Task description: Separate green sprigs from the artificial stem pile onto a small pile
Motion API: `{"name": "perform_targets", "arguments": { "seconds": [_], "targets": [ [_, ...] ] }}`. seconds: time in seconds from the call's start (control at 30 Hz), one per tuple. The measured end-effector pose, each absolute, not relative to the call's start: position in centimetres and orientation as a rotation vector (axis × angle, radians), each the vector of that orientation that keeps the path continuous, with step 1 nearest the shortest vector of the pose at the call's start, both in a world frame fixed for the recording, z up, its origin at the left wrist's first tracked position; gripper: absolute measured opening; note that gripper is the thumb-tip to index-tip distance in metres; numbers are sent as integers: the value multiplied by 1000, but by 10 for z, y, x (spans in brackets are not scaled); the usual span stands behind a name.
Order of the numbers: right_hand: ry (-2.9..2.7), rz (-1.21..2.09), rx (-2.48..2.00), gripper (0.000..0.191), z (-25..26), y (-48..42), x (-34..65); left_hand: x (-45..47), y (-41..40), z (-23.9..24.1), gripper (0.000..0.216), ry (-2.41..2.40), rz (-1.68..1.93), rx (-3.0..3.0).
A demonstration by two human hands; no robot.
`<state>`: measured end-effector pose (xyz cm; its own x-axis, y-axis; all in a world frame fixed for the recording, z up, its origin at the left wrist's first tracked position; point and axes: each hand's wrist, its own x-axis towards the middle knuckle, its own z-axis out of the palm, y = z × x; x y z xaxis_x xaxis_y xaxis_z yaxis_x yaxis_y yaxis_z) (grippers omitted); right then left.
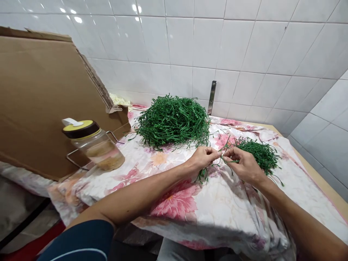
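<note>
My left hand (204,158) is closed in a pinch, with several thin green artificial stems (202,175) hanging below it. Close beside it, fingertips almost meeting, my right hand (243,163) pinches a green stem (230,161) between thumb and fingers. A large heap of green stems (174,121) with small bud-like tips lies behind my left hand. The smaller pile of green stems (257,154) sits just behind and right of my right hand, which partly hides it.
A flowered cloth (214,206) covers the table. To the left are a clear bottle (104,150) with a yellow-and-black lid and a big cardboard box (46,98). A metal bracket (212,97) stands against the white tiled wall (179,40).
</note>
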<state>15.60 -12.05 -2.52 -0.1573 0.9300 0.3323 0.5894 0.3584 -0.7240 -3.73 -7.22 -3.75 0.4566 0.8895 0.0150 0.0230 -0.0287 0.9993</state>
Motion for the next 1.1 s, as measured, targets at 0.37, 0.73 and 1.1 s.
{"name": "perform_targets", "arguments": {
  "seconds": [0.37,0.73,1.1],
  "targets": [
    [-1873,678,-1378,34,-18,-125,150,-36,-77,-33,44,892,962,1536],
    [-2006,423,-1543,14,-15,-130,146,-35,-80,-34,37,975,803,1588],
    [-2081,200,-1410,14,-29,-125,151,-34,-76,-41,37,976,878,1770]
  ]
}}
